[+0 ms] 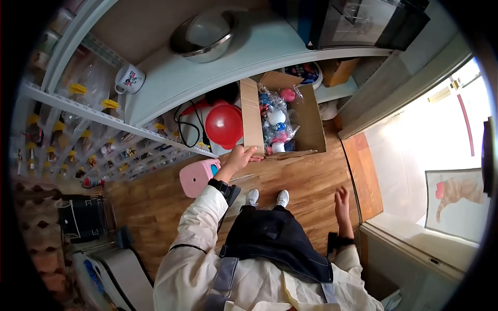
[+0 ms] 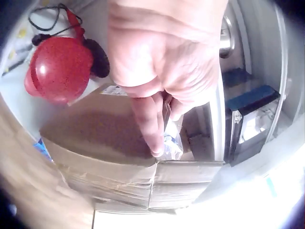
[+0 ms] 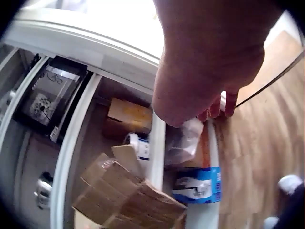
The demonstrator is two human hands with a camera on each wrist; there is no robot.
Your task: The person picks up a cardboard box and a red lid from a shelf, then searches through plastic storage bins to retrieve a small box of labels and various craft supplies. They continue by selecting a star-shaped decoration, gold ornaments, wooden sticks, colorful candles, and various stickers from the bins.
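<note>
Box (image 1: 311, 122): brown cardboard, flaps open, upper centre of the head view, on the wood floor at the shelf's edge. Bagged colourful items inside. Left hand (image 1: 239, 158): arm stretched forward, thumb and fingers pinching the near end of the box's left flap. Right hand (image 1: 342, 203): lower right, hanging beside the body, fingers loose and apart, holding nothing. Red round object (image 1: 224, 124) just left of the box; pink stool (image 1: 197, 176) beside the left wrist.

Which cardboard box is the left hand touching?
The large open cardboard box on the floor; left hand grips its flap. The small box sits on a shelf.
</note>
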